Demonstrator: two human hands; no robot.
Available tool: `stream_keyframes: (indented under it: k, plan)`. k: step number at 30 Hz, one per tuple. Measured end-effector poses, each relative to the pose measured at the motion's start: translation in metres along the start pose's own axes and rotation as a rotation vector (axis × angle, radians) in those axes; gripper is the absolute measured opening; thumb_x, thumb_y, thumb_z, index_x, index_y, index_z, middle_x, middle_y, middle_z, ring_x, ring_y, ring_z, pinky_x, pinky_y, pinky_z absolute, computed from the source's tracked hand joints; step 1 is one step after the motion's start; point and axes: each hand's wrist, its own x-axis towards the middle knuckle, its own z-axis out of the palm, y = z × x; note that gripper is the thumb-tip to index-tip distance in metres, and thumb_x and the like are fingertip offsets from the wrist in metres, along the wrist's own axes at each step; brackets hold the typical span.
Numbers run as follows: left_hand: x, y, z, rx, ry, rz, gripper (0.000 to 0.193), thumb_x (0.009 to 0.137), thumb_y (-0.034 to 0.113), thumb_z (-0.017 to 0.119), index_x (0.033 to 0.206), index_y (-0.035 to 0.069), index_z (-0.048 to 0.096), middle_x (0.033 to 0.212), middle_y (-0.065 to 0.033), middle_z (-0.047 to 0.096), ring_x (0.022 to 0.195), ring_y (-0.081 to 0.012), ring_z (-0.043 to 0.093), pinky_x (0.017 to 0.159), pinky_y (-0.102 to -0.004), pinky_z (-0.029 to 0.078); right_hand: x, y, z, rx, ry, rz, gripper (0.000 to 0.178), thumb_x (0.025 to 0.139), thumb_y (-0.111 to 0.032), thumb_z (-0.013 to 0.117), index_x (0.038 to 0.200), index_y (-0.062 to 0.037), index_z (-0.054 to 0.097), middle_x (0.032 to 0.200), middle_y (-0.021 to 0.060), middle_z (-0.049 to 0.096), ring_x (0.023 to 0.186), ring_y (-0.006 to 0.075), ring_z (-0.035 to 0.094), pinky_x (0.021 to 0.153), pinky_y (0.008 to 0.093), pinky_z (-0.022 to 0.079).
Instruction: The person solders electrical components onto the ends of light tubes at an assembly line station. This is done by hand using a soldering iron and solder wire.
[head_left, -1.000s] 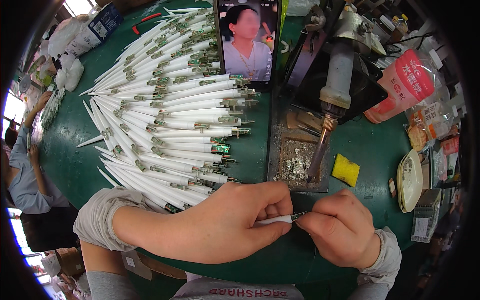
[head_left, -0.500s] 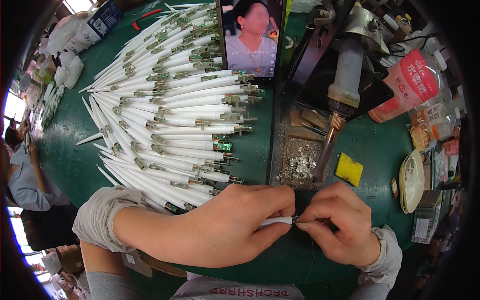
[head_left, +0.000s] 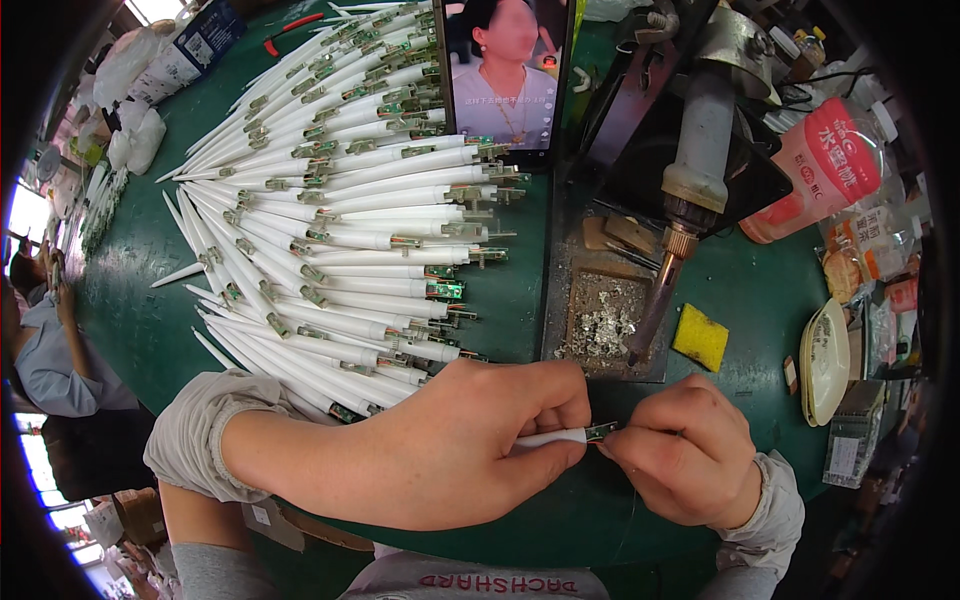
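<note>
My left hand (head_left: 450,435) is closed around a white tapered plastic tube (head_left: 553,438), pen-like, whose end sticks out between thumb and fingers toward the right. From that end a small green circuit board (head_left: 601,431) protrudes. My right hand (head_left: 690,450) is closed in a pinch just beside the board, thumb against the bent fingers. Thin wire shows at its fingertips, and a fine strand hangs below; the exact grip is partly hidden. Many similar white tubes (head_left: 370,270) with boards at their ends lie fanned out on the green table, beyond my left forearm.
A soldering iron (head_left: 697,150) points down over a metal tray (head_left: 605,320) with solder bits. Right of it lie a yellow sponge (head_left: 700,338), a pink-labelled bottle (head_left: 820,165) and stacked pale dishes (head_left: 825,360). A phone (head_left: 508,80) stands behind. Another person (head_left: 60,350) sits at far left.
My right hand has shifted slightly right and curled more, away from the tube's end, so the circuit board shows more. My left hand stays nearly in place.
</note>
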Motion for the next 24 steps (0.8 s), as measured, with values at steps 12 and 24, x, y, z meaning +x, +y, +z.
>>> stream_keyframes:
  k: [12, 24]
  plan:
    - [0.0005, -0.003, 0.0002, -0.145, -0.043, -0.057, 0.01, 0.091, 0.005, 0.059, 0.096, 0.001, 0.052, 0.072, 0.0021, 0.053, 0.066, -0.0019, 0.046, 0.055, -0.0196, 0.036, 0.0018, 0.001, 0.0028, 0.104, 0.039, 0.049, 0.029, 0.054, -0.008, 0.07, 0.082, -0.0044, 0.067, 0.08, 0.0068, 0.056, 0.059, 0.0161, 0.054, 0.045, 0.0235, 0.042]
    - [0.005, -0.0101, 0.001, -0.349, -0.16, -0.191, 0.008, 0.092, 0.004, 0.056, 0.098, 0.001, 0.053, 0.082, 0.0013, 0.056, 0.076, -0.0019, 0.049, 0.064, -0.0186, 0.039, -0.0029, -0.0018, 0.0034, -0.096, -0.027, -0.106, 0.028, 0.055, -0.004, 0.069, 0.082, -0.0032, 0.062, 0.082, 0.007, 0.057, 0.06, 0.0185, 0.055, 0.045, 0.0262, 0.043]
